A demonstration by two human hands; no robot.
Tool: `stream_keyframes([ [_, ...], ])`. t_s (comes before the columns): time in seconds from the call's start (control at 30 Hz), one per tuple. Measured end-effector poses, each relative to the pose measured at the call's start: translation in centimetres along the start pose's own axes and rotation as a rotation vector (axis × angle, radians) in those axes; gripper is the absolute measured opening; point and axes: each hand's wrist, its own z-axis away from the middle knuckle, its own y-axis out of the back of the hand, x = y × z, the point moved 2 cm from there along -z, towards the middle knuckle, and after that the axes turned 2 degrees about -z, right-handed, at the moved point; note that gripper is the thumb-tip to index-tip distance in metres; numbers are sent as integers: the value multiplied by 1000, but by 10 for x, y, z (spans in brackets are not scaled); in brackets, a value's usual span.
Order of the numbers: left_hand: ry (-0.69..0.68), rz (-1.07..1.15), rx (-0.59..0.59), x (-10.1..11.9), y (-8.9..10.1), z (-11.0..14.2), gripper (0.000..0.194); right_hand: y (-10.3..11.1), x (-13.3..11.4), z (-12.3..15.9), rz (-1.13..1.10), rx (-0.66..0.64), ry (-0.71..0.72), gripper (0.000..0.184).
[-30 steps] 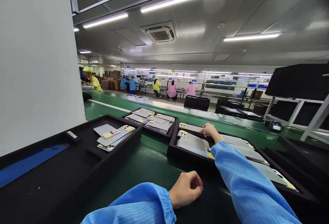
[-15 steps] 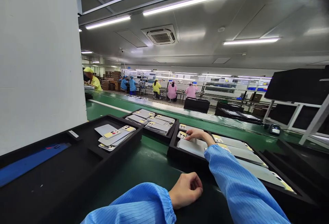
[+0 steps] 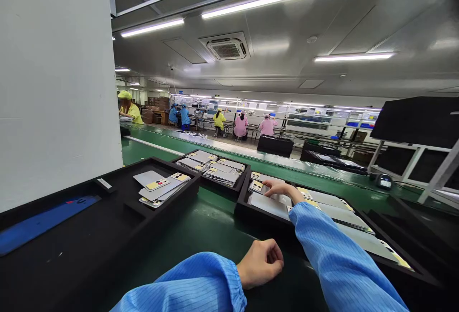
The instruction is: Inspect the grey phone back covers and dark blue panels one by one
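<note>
Head view: your right hand reaches into the stacked panels while your left curls near you

Pale silver panels with yellow camera-like ends (image 3: 267, 203) lie in stacks inside the black tray (image 3: 256, 218) just ahead and to the right of centre. Your right hand (image 3: 281, 188) is over them, palm down, its bent fingers reaching leftward, with the fingertips at the panels near a yellow end. You cannot tell from this angle whether they pinch a panel or only touch one. The wrist bends where the blue right sleeve (image 3: 340, 250) begins, and that forearm slants up and inward from your lower right.

More panels (image 3: 349, 217) lie in rows to the right of your right hand, partly hidden by the sleeve. Nearer to you, your left hand (image 3: 261, 264) is at the green work surface (image 3: 201, 235), fingers loosely curled towards the thumb around a visible hollow. Its blue sleeve (image 3: 190, 285) comes in from the lower left.

Beyond and left of the stacks you have a second black tray (image 3: 229, 191) of panels. Farther left, a large black tray (image 3: 158, 223) holds a small fanned pile (image 3: 163, 192) and a blue strip (image 3: 46, 221). Seated people in pink (image 3: 240, 125) are in the background.
</note>
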Motion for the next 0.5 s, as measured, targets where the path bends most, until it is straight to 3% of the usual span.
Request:
stream_keyframes([
  [0.13, -4, 4, 10, 1, 0, 0, 7, -3, 2, -1, 2, -103, -116, 26],
  [0.3, -9, -1, 6, 2, 0, 0, 6, -4, 3, -1, 16, -137, -218, 23],
  [0.5, -11, -12, -2, 1, 0, -1, 7, -1, -3, -4, 53, -14, -201, 24],
])
